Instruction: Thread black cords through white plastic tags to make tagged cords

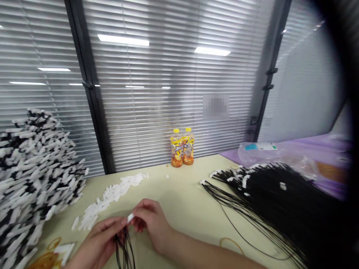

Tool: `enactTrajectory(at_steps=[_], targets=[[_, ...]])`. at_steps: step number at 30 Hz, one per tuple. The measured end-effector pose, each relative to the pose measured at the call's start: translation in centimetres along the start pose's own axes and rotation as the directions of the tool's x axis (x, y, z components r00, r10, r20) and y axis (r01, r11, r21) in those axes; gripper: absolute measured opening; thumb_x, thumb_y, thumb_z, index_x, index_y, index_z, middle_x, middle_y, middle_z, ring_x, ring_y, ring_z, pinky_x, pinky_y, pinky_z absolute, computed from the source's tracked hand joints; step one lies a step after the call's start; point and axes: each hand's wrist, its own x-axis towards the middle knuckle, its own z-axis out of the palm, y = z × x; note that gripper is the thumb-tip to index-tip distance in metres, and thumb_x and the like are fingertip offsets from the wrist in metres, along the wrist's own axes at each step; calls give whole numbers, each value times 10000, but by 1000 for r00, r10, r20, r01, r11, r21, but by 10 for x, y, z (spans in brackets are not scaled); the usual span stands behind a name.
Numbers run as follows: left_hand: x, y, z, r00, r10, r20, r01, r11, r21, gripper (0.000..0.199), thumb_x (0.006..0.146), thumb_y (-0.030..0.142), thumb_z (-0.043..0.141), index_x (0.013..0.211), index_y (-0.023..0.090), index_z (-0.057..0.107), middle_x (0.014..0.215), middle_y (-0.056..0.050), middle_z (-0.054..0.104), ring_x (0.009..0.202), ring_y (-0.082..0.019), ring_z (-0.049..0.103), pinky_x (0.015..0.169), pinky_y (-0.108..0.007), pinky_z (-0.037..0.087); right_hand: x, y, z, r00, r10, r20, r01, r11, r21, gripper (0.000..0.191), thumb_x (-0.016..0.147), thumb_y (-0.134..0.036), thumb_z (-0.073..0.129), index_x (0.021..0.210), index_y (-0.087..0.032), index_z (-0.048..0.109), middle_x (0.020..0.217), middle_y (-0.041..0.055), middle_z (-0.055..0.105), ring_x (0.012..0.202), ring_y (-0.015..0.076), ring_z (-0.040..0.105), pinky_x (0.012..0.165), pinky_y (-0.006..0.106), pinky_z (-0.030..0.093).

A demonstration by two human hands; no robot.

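My left hand (102, 237) is closed around a small bundle of thin black cables (125, 249), which hang down below its fingers. At the top of the bundle a small white piece (130, 218) sticks out between both hands, probably a connector or sleeve; its exact kind is too small to tell. My right hand (153, 222) pinches the far end of this white piece between thumb and fingers. Just beyond the hands, many loose white pieces (112, 196) lie in a strip on the pale yellow table (179, 194).
A tall heap of black cables with white ends (42, 175) rises at the left. Black cables (266, 194) spread across the right side. Two drink bottles (176, 149) stand by the window blinds. A clear plastic bag (294, 160) and rubber bands (45, 259) lie about.
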Motion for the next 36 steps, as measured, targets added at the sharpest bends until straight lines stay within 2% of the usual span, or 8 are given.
enactTrajectory(at_steps=[5, 8, 12, 16, 19, 24, 36], targets=[[1, 0, -4, 1000, -13, -2, 13, 999, -41, 116, 689, 207, 611, 729, 106, 651, 689, -50, 567, 684, -128, 507, 781, -263, 389, -2, -2, 0, 1000, 13, 20, -13, 1000, -24, 101, 593, -213, 520, 553, -124, 496, 474, -2, 522, 391, 71, 414, 409, 197, 307], [2, 0, -4, 1000, 6, -2, -6, 999, -53, 123, 686, 228, 616, 715, 115, 655, 665, -48, 563, 648, -125, 497, 752, -262, 395, -2, -2, 0, 1000, 17, 27, -16, 999, -30, 63, 578, -186, 507, 560, -128, 490, 466, -8, 524, 390, 74, 418, 407, 196, 297], [2, 1, 1, 999, 25, 36, -24, 999, -26, 152, 669, 246, 636, 663, 95, 655, 628, -67, 559, 624, -138, 497, 720, -275, 406, 1, 0, 0, 998, 63, 6, -63, 998, -14, 101, 579, -211, 506, 548, -140, 441, 422, -10, 504, 351, 88, 429, 372, 192, 274], [3, 1, 5, 999, 38, -8, -38, 999, 6, 144, 674, 239, 634, 720, 108, 669, 705, -76, 591, 625, -130, 503, 692, -254, 409, 2, 2, 0, 999, 38, 0, -38, 998, -55, 98, 602, -203, 494, 568, -137, 432, 444, 0, 517, 364, 96, 460, 368, 186, 293], [4, -1, 3, 999, 48, -3, -48, 999, 21, 164, 698, 225, 610, 798, 108, 667, 798, -85, 603, 675, -138, 514, 692, -244, 404, 1, 3, 1, 999, 4, -47, -8, 997, -78, 123, 621, -218, 509, 591, -133, 424, 452, -1, 511, 386, 87, 461, 390, 184, 314], [6, -1, -1, 999, 45, 28, -45, 999, 12, 211, 729, 231, 576, 870, 95, 654, 735, -83, 600, 644, -134, 506, 644, -232, 394, 2, 6, 1, 996, 24, -87, -31, 996, -79, 154, 628, -250, 516, 638, -140, 409, 442, -15, 494, 380, 81, 445, 388, 180, 304], [17, -14, -18, 1000, -11, 11, 11, 1000, -19, 174, 700, 232, 609, 827, 123, 654, 817, -80, 619, 700, -157, 551, 669, -247, 422, 5, 14, -1, 995, 29, -93, -37, 995, -89, 110, 626, -203, 492, 648, -150, 397, 410, -50, 462, 343, 66, 414, 359, 163, 295]])
